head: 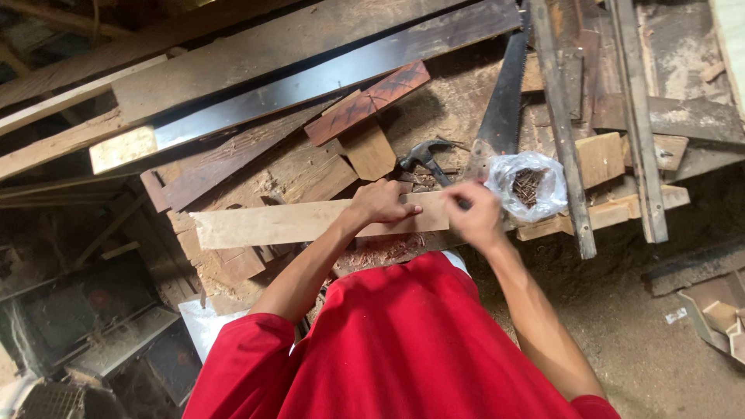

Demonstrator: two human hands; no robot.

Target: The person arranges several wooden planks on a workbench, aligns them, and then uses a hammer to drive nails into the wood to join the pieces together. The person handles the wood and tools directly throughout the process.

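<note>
Pale flat wood plank (310, 222) lies across cluttered counter (434, 109), near edge. Left hand (382, 202) presses flat on plank, fingers spread. Right hand (475, 213) pinched at plank's right end; held item blurred, cannot tell. Step judged: positioning/marking. Steel claw hammer (425, 157) just beyond, clear plastic bag of nails (529, 186) right. Next move needs steady plank.

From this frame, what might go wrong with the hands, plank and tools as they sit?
1. The left hand presses the pale plank close to where the right hand works at its end, so a slip may catch the fingers.
2. The saw lies just beyond the right hand; its teeth could graze a reaching hand.
3. The open bag of nails sits right beside the right hand and could get knocked and spill.
</note>
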